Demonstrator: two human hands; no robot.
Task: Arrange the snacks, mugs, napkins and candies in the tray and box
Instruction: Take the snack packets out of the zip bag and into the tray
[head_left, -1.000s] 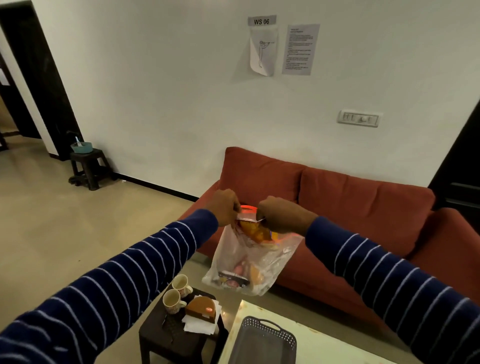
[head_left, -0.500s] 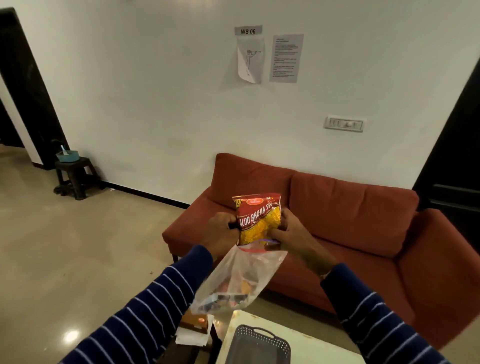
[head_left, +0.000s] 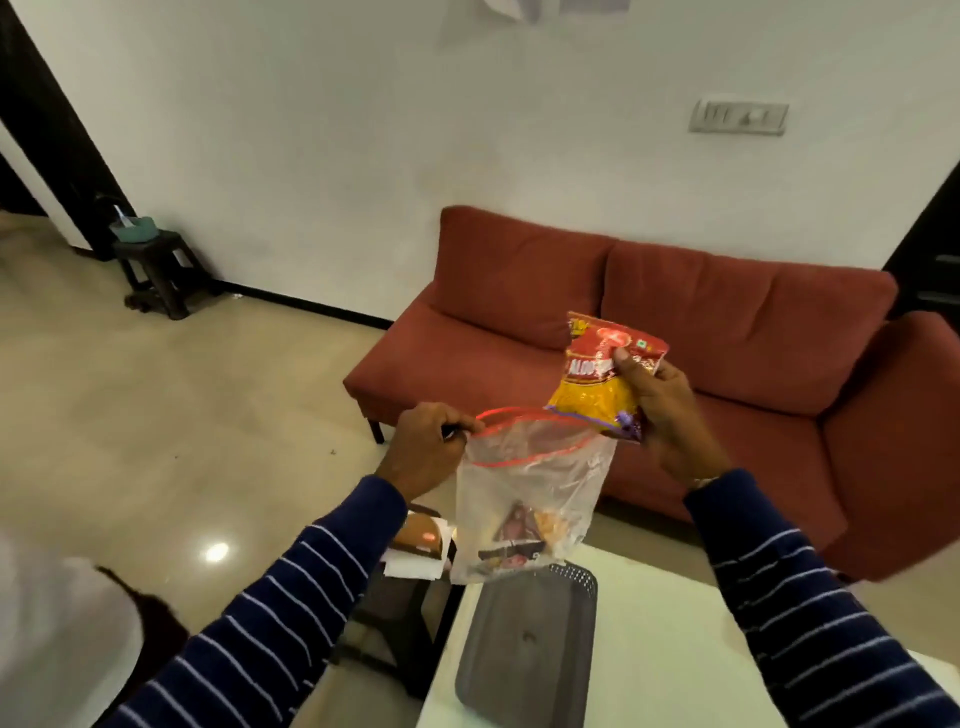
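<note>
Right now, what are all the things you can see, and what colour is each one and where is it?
snack packet: 1, red and yellow, held up before the sofa
plastic bag: 1, clear, red rim, hanging open, small packets at its bottom
tray: 1, dark grey, on the white table
table: 1, white, bottom right
sofa: 1, red, by the wall
stool: 1, dark, far left
bowl: 1, teal, on the stool
hands: 2; left hand grips bag rim, right hand holds packet

Red sofa (head_left: 649, 332); dark stool (head_left: 156, 270) by wall.
</note>
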